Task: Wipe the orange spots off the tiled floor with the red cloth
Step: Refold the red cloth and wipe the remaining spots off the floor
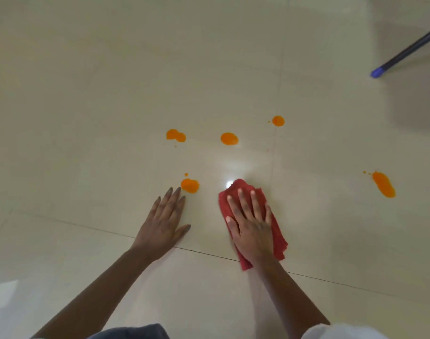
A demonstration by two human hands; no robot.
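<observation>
My right hand (251, 225) lies flat, fingers spread, pressing the red cloth (275, 234) onto the cream tiled floor (111, 94). My left hand (163, 222) rests flat on the floor with nothing in it. Just past its fingertips is an orange spot (190, 185). Several more orange spots lie farther out: a double blob (175, 135), a round one (229, 138), a smaller one (278, 121), and a long one (383, 184) far to the right.
A dark pole with a blue end cap (380, 70) slants down at the upper right. A grout line (86, 227) crosses the floor under both wrists. A bright light glare (229, 184) sits on the tile just beyond the cloth.
</observation>
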